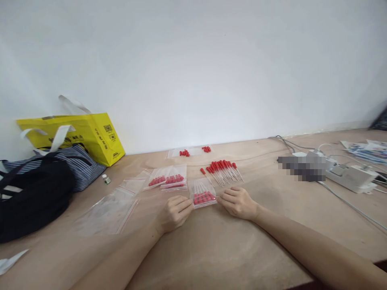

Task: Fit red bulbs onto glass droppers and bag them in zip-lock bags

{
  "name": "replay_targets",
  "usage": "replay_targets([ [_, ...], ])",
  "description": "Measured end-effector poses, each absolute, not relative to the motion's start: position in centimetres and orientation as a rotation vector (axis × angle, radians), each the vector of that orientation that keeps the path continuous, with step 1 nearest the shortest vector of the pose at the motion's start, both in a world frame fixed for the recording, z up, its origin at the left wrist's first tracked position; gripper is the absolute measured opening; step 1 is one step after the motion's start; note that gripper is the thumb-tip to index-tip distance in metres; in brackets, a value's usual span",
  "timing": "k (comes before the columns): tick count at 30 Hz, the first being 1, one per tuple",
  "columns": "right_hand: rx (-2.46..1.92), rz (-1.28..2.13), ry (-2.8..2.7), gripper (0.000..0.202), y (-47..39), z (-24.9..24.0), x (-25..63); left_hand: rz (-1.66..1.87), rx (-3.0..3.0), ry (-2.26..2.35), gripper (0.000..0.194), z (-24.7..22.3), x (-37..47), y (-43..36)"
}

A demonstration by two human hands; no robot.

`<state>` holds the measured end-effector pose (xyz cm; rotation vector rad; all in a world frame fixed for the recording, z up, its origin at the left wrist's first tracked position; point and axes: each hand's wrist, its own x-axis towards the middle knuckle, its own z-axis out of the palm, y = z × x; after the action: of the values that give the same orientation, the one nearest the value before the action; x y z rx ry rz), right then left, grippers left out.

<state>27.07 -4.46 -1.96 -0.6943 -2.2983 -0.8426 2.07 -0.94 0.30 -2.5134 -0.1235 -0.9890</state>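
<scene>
Between my hands lies a clear zip bag (203, 189) with several red-bulbed droppers in it, their bulbs towards me. My left hand (175, 211) pinches the bag's near left corner, fingers curled. At the near right corner, my right hand (237, 202) grips the same bag with closed fingers. Just beyond it, loose droppers (223, 171) with red bulbs and clear stems lie in a fanned row. Filled bags of droppers (173, 180) are stacked to the left of my hands. Further left, flat clear zip bags (110, 209) overlap one another.
Small red bulbs (184, 153) rest on a clear bag by the wall. At left stand a yellow shopping bag (102, 137), a black bag (36, 197) and a small bottle (106, 179). Power strips (350, 177) with cables and printed papers (367, 151) lie at right.
</scene>
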Motion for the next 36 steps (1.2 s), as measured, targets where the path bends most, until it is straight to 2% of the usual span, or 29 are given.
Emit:
replay_targets([
  [5, -0.724, -0.779, -2.253, 0.018, -4.6, -1.8, 26.8, -1.029, -2.531, -0.104, 0.011, 0.6, 2.6, -1.2],
  [19, -0.693, -0.782, -2.260, 0.019, -4.6, -2.0, 25.2, -1.126, -2.545, -0.127, 0.013, 0.3, 3.7, -1.6],
  [36, -0.710, -0.720, -2.185, 0.020, -4.6, -1.7, 23.7, -1.068, -2.465, -0.155, 0.012, -0.1, 4.6, -1.6],
])
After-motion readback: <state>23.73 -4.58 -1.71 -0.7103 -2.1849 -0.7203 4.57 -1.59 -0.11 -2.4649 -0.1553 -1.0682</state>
